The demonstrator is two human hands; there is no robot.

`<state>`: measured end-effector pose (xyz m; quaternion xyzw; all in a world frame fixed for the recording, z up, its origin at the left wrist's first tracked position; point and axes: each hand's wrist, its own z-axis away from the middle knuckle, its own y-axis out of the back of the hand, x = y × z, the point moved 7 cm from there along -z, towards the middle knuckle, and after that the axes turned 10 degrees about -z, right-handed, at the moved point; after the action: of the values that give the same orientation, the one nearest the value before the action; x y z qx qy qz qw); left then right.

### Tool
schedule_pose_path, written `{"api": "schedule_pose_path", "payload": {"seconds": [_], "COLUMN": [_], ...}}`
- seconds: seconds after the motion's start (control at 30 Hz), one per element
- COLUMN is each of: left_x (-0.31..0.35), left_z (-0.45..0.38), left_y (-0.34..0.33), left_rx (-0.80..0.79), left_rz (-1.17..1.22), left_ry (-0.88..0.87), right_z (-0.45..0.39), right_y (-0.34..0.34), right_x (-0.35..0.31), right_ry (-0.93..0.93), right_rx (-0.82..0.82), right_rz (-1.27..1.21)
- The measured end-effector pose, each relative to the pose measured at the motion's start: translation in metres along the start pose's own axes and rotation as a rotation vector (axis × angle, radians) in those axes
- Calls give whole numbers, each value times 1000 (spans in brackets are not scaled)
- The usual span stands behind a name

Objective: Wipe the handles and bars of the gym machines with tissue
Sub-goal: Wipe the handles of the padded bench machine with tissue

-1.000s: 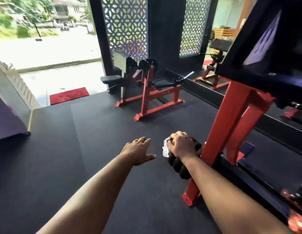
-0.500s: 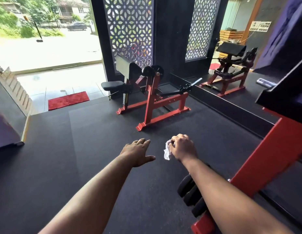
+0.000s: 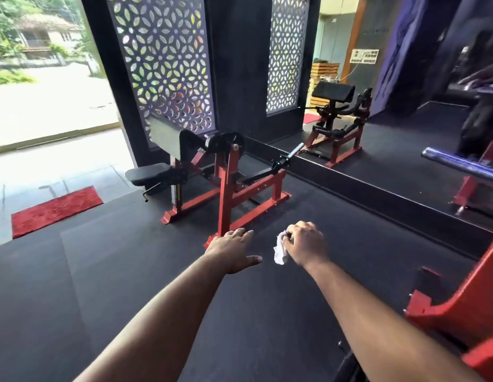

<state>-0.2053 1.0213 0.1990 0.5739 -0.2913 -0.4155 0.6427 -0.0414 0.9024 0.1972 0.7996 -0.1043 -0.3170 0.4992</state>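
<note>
The tissue (image 3: 280, 250) is held crumpled in the right hand (image 3: 306, 244); the left hand (image 3: 234, 250) is held out with relaxed fingers and nothing in it. Neither touches a machine. The red machine (image 3: 228, 183) ahead is probably to be wiped next — its bar (image 3: 290, 152) should be wrapped fully and rubbed end to end.

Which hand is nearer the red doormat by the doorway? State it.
Left. The left hand hangs open over the black floor, on the red doormat's side; the right hand, holding the tissue, is farther right.
</note>
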Motion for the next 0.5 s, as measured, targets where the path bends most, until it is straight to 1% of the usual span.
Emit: {"api": "schedule_pose_path", "payload": {"seconds": [0.17,0.33,0.5], "left_x": [-22,-30,-26], "left_z": [-91,-203,-306], "left_y": [16,27,47], "left_rx": [-4,20,1], "left_rz": [-21,-37,-51], "left_ry": [-63,-87,-102], "right_z": [-78,-167,-255], "right_y": [-15,-37,-45], "right_x": [20,66,113], "right_ry": [-50,-66,-78], "right_rx": [19,15,4], "right_rz": [20,51,43]}}
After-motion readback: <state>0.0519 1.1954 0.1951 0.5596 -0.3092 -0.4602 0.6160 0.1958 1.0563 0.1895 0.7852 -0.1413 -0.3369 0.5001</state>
